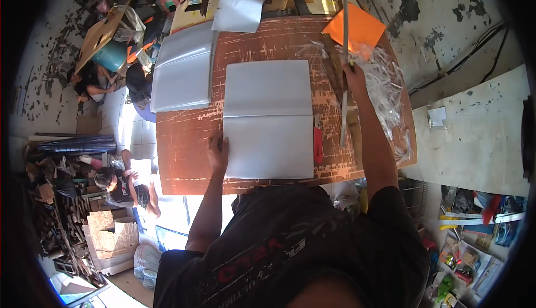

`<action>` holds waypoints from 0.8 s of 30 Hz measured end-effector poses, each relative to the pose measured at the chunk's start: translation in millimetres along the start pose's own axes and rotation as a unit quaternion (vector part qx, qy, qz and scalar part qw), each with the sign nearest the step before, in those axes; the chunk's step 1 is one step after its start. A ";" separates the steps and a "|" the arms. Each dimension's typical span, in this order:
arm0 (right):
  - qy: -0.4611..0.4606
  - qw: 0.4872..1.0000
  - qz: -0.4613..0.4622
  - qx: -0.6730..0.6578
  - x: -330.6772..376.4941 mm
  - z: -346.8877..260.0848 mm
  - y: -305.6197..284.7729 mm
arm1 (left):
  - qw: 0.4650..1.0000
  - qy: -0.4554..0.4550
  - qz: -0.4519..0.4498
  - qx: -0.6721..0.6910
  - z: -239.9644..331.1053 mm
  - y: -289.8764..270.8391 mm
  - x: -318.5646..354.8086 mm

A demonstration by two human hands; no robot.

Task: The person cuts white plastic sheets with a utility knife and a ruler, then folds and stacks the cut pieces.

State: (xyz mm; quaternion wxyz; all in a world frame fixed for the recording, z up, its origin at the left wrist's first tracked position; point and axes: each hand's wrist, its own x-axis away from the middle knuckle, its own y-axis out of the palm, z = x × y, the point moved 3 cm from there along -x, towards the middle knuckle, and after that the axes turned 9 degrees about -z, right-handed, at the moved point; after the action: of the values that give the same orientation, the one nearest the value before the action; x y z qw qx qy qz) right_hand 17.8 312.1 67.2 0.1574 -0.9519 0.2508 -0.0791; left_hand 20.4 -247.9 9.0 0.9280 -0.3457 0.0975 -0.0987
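Observation:
A white, translucent-looking sheet or stack of sheets [268,146] lies in front of me on a worn reddish-brown table [184,163], with a crease or edge line across its middle. At its left edge rests my left hand [218,147], open, the fingers against the border. My right hand [354,76] is closed around a long, thin grey strip like a straightedge [345,34], held lengthwise beyond the sheet's right side. Partly under the sheet's right edge is a red object [318,146], its kind unclear.
Clear plastic offcuts [385,84] heap along the table's right side, by an orange sheet [357,26]. More plastic sheets [181,79] are stacked at far left, a loose white one [240,9] behind them. Several people sit on the floor at left, one a seated person [120,185].

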 end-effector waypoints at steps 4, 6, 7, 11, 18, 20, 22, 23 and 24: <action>-0.167 0.983 0.071 0.021 4.7 -58.3 -14.9 | 1.000 0.003 0.006 -0.002 1.4 2.1 -4.1; -0.232 0.971 0.045 0.039 11.4 -92.8 -25.1 | 1.000 -0.012 0.001 0.004 -0.9 2.4 -1.8; -0.225 0.973 0.037 0.039 25.2 -114.4 -22.8 | 1.000 -0.027 0.007 0.009 -3.9 1.3 3.5; -0.089 0.990 -0.111 0.013 105.2 -138.3 -13.6 | 0.995 -0.061 0.078 -0.023 5.7 0.0 20.5; 0.032 0.903 -0.392 0.173 223.3 -47.4 28.3 | 0.988 -0.098 0.097 -0.065 4.7 -7.9 58.9; 0.079 0.878 -0.440 0.174 245.2 -49.1 40.5 | 0.987 -0.112 0.103 -0.055 5.3 -11.4 72.1; 0.022 0.855 -0.484 0.187 258.3 -44.5 51.2 | 0.986 -0.128 0.100 -0.033 7.8 -12.4 84.6; 0.022 0.853 -0.488 0.184 260.5 -37.4 57.1 | 0.985 -0.132 0.100 -0.037 9.8 -14.1 91.1; -0.040 0.853 -0.479 0.205 263.5 -29.9 62.3 | 0.983 -0.154 0.099 -0.031 11.5 -14.8 97.6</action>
State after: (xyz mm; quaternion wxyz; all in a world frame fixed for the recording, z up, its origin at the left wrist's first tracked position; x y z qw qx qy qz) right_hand 209.8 120.6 93.1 0.3018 -0.9027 -0.2641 -0.1558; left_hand 115.3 -276.2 16.3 0.9258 -0.3744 -0.0094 0.0511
